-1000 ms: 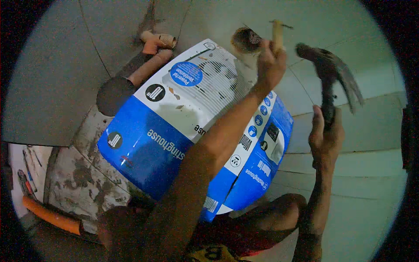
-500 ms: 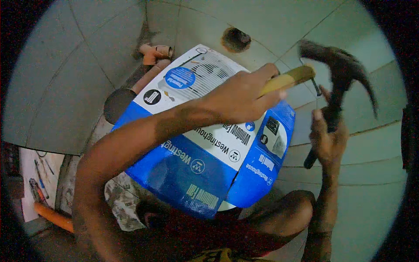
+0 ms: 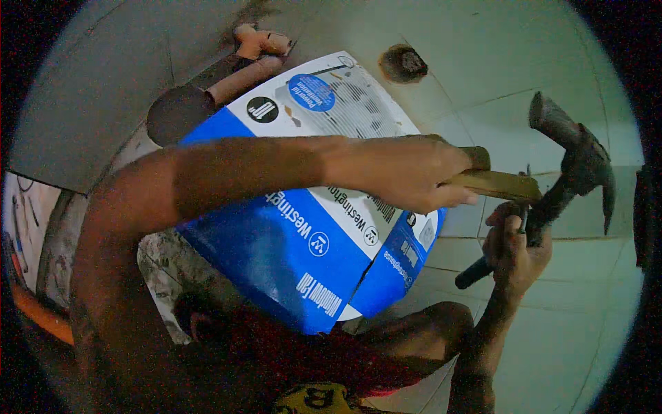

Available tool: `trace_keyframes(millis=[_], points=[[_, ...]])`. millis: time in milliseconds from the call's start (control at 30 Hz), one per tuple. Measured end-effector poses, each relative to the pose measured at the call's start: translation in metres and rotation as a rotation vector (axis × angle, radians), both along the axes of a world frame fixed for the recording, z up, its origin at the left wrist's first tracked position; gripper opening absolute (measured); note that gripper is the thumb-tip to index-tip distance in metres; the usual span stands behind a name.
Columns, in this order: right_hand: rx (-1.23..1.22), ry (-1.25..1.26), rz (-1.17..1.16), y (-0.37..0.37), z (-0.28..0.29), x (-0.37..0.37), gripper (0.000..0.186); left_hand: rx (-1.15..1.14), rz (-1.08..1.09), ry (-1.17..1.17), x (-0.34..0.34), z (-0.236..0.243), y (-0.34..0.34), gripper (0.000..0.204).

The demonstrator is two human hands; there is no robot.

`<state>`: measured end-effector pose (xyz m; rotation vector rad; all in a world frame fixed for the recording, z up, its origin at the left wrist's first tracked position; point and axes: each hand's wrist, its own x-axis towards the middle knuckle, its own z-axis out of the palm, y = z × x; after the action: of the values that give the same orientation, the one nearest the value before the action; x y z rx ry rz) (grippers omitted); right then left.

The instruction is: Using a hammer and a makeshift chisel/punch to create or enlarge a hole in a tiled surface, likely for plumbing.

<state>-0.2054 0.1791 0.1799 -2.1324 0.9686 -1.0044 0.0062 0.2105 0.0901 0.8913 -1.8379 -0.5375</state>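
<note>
My left hand (image 3: 407, 176), reaching across a large blue and white window fan box (image 3: 289, 231), is closed around a short yellowish strip of wood (image 3: 500, 184). A thin dark piece like a nail (image 3: 523, 217) shows just below the strip's right end, near my right fingertips. My right hand (image 3: 517, 259) grips a dark claw hammer (image 3: 586, 165) by its handle. The hammer's head is up to the right and its handle end sticks out at lower left. Whether my right fingers also touch the nail-like piece is hard to tell.
Behind the box, an orange pipe fitting (image 3: 261, 43) stands against the tiled wall, next to a dark round opening (image 3: 181, 116). A rough hole (image 3: 403, 63) is in the pale tiles. An orange pipe (image 3: 43, 316) and several tools lie at far left. My bent knee (image 3: 441, 324) is near.
My left hand with the wood strip has moved right and down, close to my right hand. The hammer has shifted slightly right and down, and the view has turned a little.
</note>
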Motion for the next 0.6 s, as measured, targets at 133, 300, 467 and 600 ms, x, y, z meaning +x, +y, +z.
trace_keyframes(millis=[133,300,467,600], points=[[-0.015,0.072,-0.027,0.003,0.000,0.000,0.039,-0.006,0.005,-0.001,0.009,-0.002,0.003,0.037],[0.032,0.145,0.142,-0.007,-0.012,-0.006,0.053,-0.046,-0.029,0.025,0.010,-0.012,0.008,0.032],[-0.015,0.067,0.081,-0.015,-0.023,-0.007,0.063,-0.151,0.066,0.077,0.006,-0.008,0.010,0.035],[0.107,0.061,0.144,-0.012,-0.015,-0.006,0.058,-0.078,0.162,-0.065,0.005,-0.001,0.017,0.033]])
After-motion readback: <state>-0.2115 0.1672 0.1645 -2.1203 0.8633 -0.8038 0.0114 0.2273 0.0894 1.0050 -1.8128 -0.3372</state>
